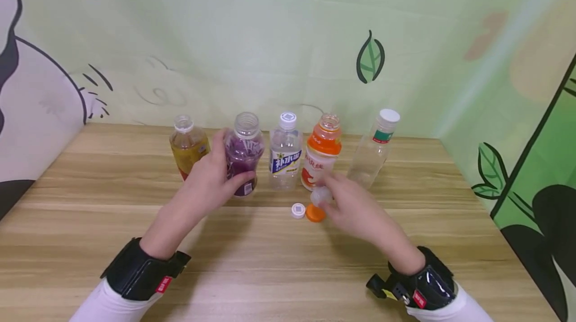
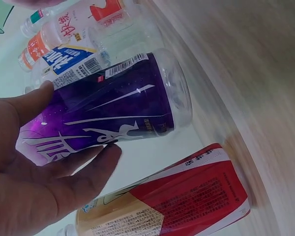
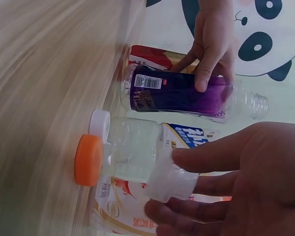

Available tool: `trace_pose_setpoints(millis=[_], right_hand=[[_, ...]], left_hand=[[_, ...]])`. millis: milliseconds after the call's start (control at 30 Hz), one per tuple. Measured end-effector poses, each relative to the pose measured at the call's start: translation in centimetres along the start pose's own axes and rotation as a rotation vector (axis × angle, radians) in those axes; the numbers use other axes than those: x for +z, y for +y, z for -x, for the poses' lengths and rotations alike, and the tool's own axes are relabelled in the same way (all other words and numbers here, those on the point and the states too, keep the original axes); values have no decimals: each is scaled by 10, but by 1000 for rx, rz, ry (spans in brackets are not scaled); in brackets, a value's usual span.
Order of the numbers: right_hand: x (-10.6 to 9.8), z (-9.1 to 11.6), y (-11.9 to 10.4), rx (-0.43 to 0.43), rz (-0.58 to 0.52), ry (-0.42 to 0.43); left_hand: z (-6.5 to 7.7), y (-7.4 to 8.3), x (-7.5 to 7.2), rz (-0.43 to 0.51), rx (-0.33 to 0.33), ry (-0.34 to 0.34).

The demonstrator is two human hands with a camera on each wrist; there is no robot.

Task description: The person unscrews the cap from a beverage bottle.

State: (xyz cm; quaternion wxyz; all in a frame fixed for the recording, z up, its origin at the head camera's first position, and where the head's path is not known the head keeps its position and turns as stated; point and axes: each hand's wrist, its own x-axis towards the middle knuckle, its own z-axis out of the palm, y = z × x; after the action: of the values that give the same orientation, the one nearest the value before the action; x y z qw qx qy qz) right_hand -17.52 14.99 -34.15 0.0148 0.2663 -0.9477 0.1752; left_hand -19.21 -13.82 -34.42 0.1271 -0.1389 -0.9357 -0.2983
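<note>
My left hand (image 1: 209, 172) grips a purple-labelled bottle (image 1: 245, 159) around its middle; the bottle stands upright with its mouth uncapped. Between the thumb and fingers of my right hand (image 1: 353, 207) is a translucent whitish cap (image 3: 172, 174), held just above the table in front of the orange-labelled bottle (image 1: 321, 152). That bottle is uncapped too. On the table by the right fingertips lie an orange cap (image 1: 315, 213) and a small white cap (image 1: 298, 210), close together.
A blue-and-white labelled bottle (image 1: 285, 157) with a white cap stands in the row's middle. At the right end is a clear bottle (image 1: 371, 154), white-capped; at the left, an uncapped yellow-and-red labelled bottle (image 1: 189, 144). Behind the wooden table (image 1: 252, 272) hangs a printed backdrop (image 1: 225, 47).
</note>
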Motion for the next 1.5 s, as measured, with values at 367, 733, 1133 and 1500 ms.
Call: trace_pose_setpoints(millis=[367, 733, 1133, 1500], right_hand=[[4, 2, 5, 55, 250, -139], [8, 1, 10, 101, 280, -229], [16, -2, 18, 87, 267, -258], [17, -5, 19, 107, 191, -242]], left_hand=[[-2, -3, 2, 49, -4, 16], [-4, -7, 2, 73, -38, -19], [-6, -10, 7, 103, -58, -35], [-7, -12, 9, 93, -83, -38]])
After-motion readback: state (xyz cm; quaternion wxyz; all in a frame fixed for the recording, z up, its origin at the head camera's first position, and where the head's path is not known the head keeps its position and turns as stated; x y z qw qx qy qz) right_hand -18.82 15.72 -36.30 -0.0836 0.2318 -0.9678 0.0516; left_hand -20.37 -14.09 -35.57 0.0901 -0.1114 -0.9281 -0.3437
